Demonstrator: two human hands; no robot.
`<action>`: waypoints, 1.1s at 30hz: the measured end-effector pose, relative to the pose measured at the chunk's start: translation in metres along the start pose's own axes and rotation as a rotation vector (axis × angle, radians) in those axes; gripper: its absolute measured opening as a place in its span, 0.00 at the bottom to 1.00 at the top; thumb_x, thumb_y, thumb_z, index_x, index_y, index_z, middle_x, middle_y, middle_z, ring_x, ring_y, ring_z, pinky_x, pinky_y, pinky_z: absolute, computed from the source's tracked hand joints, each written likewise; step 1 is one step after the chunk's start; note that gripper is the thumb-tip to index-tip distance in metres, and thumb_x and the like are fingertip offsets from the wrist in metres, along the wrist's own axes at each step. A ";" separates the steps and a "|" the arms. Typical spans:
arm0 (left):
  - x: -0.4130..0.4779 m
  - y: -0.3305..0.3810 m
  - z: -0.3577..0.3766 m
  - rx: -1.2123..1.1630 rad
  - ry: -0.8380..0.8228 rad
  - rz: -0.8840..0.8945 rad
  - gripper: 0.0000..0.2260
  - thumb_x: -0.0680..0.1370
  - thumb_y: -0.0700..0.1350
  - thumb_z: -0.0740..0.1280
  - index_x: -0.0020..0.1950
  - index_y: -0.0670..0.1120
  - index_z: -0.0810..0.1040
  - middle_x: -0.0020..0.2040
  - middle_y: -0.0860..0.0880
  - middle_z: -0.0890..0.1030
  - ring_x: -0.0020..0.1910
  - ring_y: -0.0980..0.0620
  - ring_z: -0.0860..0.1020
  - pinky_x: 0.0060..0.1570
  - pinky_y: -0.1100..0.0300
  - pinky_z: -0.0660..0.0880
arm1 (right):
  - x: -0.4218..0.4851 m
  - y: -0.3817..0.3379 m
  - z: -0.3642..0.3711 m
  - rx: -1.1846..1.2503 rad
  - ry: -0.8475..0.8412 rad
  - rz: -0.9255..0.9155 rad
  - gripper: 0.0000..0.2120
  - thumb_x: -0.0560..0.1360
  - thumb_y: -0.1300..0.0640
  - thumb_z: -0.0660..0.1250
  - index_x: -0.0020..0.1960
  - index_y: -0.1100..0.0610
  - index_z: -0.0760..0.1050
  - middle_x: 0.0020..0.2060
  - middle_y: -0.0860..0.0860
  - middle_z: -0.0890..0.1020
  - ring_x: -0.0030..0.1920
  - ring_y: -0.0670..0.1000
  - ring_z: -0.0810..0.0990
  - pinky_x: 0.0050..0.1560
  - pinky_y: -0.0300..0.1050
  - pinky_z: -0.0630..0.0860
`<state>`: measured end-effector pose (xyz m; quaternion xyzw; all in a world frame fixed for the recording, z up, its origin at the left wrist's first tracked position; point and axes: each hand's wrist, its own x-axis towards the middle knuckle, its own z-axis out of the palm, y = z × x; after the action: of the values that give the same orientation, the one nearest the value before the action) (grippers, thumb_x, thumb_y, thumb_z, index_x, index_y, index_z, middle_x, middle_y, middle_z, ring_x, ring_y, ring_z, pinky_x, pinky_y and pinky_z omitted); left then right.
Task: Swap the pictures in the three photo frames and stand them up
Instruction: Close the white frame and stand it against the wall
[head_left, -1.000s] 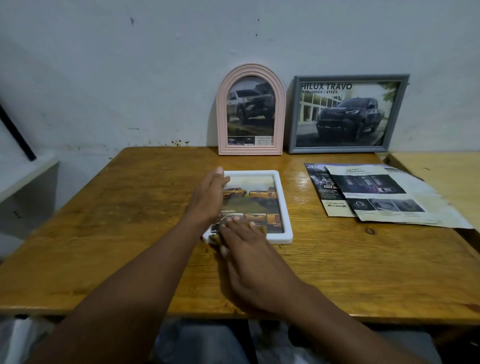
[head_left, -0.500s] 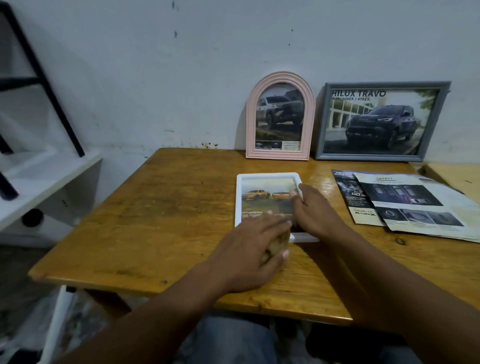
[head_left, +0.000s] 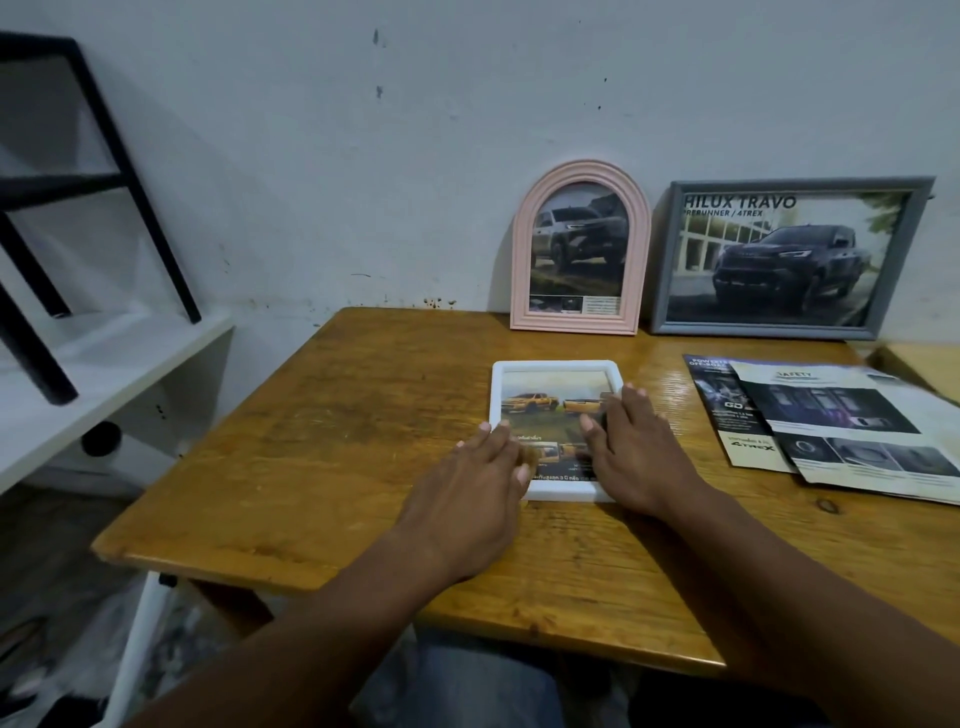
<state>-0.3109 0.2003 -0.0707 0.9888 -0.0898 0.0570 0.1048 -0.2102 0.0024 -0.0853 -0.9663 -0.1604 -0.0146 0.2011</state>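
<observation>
A white photo frame (head_left: 550, 368) lies flat on the wooden table (head_left: 363, 441), face up, with a picture of yellow trucks in it. My left hand (head_left: 478, 488) rests on its lower left corner, fingers straight. My right hand (head_left: 628, 447) lies flat on its right side, fingers straight. A pink arched frame (head_left: 580, 171) holding a truck picture leans upright against the wall. To its right a grey rectangular frame (head_left: 660, 260) with a dark truck picture also stands against the wall.
Loose brochure pages (head_left: 841, 421) lie on the table to the right of the white frame. A white shelf (head_left: 104, 353) with black metal legs (head_left: 31, 358) on it stands at the left. A second table edge (head_left: 919, 364) shows at far right.
My left hand slid from the frame's bottom edge to its lower left corner. My right hand stays on the right side. The camera view shifted slightly left.
</observation>
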 end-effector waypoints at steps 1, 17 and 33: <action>0.006 -0.001 0.000 -0.046 -0.025 -0.039 0.23 0.87 0.53 0.48 0.81 0.47 0.61 0.83 0.48 0.55 0.81 0.50 0.52 0.77 0.54 0.54 | -0.001 0.000 0.000 0.002 -0.005 -0.004 0.30 0.83 0.41 0.45 0.78 0.59 0.54 0.80 0.59 0.49 0.80 0.57 0.43 0.77 0.58 0.45; 0.148 -0.037 0.004 -0.163 -0.127 -0.198 0.27 0.87 0.52 0.50 0.83 0.46 0.44 0.83 0.47 0.45 0.82 0.48 0.44 0.77 0.51 0.45 | -0.004 -0.006 -0.007 -0.107 -0.045 -0.026 0.27 0.82 0.41 0.43 0.76 0.54 0.55 0.80 0.60 0.48 0.80 0.57 0.42 0.78 0.55 0.45; 0.098 -0.014 0.008 -0.021 0.230 -0.280 0.34 0.83 0.48 0.54 0.82 0.42 0.38 0.83 0.44 0.43 0.81 0.48 0.40 0.79 0.52 0.41 | 0.120 -0.050 0.004 -0.084 -0.158 -0.561 0.20 0.83 0.50 0.56 0.75 0.46 0.66 0.75 0.46 0.69 0.77 0.49 0.60 0.74 0.61 0.58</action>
<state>-0.2122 0.1957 -0.0683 0.9775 0.0606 0.1535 0.1317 -0.1118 0.0836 -0.0588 -0.8898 -0.4356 -0.0008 0.1359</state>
